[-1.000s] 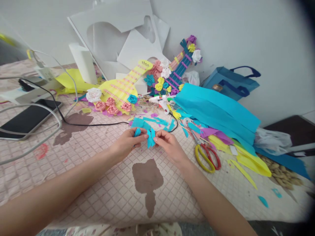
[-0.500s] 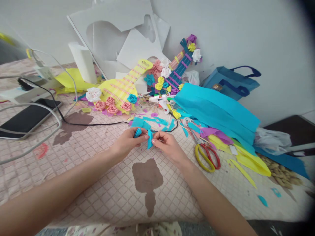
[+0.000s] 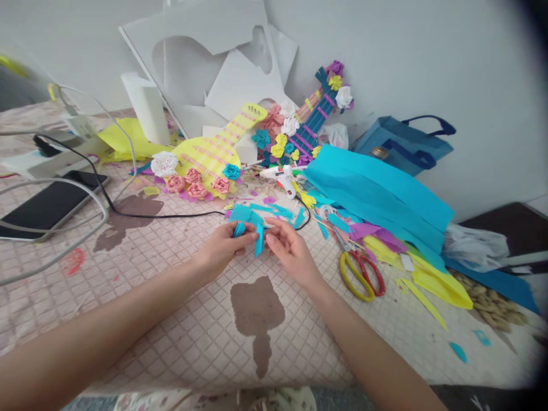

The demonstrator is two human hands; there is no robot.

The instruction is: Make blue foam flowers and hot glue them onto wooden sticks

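Note:
My left hand (image 3: 225, 246) is closed on a folded turquoise paper strip (image 3: 259, 241), pinching it between thumb and fingers. One part of the strip sticks up over the fingers and another end hangs down on the right. My right hand (image 3: 290, 249) is just right of that hanging end, thumb and fingers apart with nothing seen between them. Whether a fingertip touches the strip I cannot tell. Behind both hands lie cut turquoise paper pieces (image 3: 247, 214) on the quilted cloth (image 3: 180, 319).
A white glue gun (image 3: 283, 178) stands behind the hands, its black cord running left. Scissors (image 3: 363, 274) lie to the right, beside turquoise crepe paper (image 3: 377, 194). At the back rest a yellow paper guitar (image 3: 209, 154) and a blue one (image 3: 314, 123). A phone (image 3: 51, 205) lies left.
My right hand's fingers have spread and come away from the strip's hanging end. My left hand keeps its pinch on the strip, nearly unmoved.

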